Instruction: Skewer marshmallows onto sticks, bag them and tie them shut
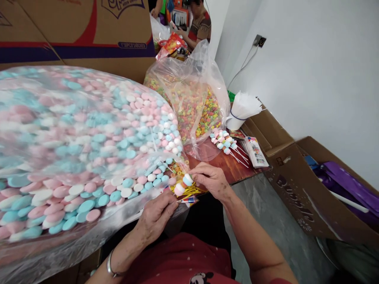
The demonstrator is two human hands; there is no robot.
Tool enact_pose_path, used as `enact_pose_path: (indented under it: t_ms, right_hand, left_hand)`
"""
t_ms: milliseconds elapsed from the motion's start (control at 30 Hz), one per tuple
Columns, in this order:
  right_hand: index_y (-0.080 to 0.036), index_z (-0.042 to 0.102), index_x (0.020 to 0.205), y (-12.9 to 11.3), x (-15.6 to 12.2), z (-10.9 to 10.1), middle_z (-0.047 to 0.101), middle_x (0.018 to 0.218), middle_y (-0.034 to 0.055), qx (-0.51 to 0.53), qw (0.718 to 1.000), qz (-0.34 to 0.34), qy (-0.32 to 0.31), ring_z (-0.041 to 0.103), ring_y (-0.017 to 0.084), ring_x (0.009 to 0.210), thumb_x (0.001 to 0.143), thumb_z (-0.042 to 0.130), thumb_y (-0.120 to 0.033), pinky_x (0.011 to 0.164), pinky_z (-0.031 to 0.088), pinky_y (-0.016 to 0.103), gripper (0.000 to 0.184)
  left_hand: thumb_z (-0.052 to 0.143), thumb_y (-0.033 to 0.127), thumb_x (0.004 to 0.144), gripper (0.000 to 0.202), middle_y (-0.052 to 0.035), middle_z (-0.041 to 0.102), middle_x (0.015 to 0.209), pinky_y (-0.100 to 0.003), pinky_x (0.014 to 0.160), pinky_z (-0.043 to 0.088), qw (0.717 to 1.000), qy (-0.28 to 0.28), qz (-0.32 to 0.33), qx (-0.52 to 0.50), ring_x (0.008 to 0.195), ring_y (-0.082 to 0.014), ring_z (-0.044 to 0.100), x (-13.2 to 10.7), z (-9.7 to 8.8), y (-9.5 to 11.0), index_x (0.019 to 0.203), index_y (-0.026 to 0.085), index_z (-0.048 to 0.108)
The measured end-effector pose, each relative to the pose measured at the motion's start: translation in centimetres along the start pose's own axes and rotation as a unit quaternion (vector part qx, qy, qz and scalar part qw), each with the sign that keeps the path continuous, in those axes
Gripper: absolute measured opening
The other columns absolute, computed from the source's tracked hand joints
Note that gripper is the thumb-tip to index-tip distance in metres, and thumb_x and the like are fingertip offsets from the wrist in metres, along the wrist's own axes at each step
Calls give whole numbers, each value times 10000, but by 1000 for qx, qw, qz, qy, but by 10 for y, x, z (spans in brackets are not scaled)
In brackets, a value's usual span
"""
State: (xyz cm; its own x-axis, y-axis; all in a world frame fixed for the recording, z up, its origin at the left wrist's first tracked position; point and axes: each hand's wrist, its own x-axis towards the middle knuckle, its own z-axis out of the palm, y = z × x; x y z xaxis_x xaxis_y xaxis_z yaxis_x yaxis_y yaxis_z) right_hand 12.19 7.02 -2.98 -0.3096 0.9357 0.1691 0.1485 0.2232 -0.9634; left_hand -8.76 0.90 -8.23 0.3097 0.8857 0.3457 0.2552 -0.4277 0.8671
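Observation:
Between my hands is a short row of marshmallows (179, 189), pink-white and blue-white, like a marshmallow skewer; its stick is hidden. My right hand (211, 179) is closed, thumb and forefinger pinching the blue-white end. My left hand (158, 215) is closed too, its fingertips at a small printed clear wrapper (188, 200) just below the marshmallows. Under them lie yellow twist ties (189, 190) and several ring-shaped candies (177, 169). To the left, a huge clear bag (89, 154) holds pink, white and blue marshmallows.
Behind stands a bag of coloured rings (204, 106). Finished marshmallow skewers (226, 141), printed cards (255, 152) and a cup of white sticks (237, 120) are at right. An open carton (296, 193) stands beside the table. Another person (201, 25) sits at the back.

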Motion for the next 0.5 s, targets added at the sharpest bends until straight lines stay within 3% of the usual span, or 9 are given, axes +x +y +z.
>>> enact_pose_path:
  t_ms: [133, 367, 500]
  right_hand:
    - [-228, 782, 908, -1, 0, 0, 587, 775, -6, 30, 999, 21, -30, 542, 76, 560, 803, 728, -389, 513, 438, 215, 200]
    - [-197, 761, 897, -5, 0, -3, 565, 797, -15, 23, 995, 43, -85, 548, 56, 523, 830, 698, -399, 501, 440, 207, 222]
    - [-187, 722, 1038, -1, 7, -17, 620, 813, 2, -46, 992, 32, -114, 588, 85, 578, 918, 574, -412, 509, 459, 204, 295]
  left_hand:
    - [488, 179, 940, 183, 9, 602, 708, -185, 593, 420, 1000, 0, 26, 0, 622, -108, 543, -1, -1, -3, 789, 190, 589]
    - [490, 140, 942, 175, 16, 573, 706, -175, 601, 420, 999, 3, 43, -3, 628, -102, 538, -1, 4, -3, 797, 189, 575]
    - [494, 121, 937, 184, 24, 562, 687, -169, 584, 411, 999, 7, 51, -12, 608, -95, 523, 3, 5, 2, 786, 189, 575]
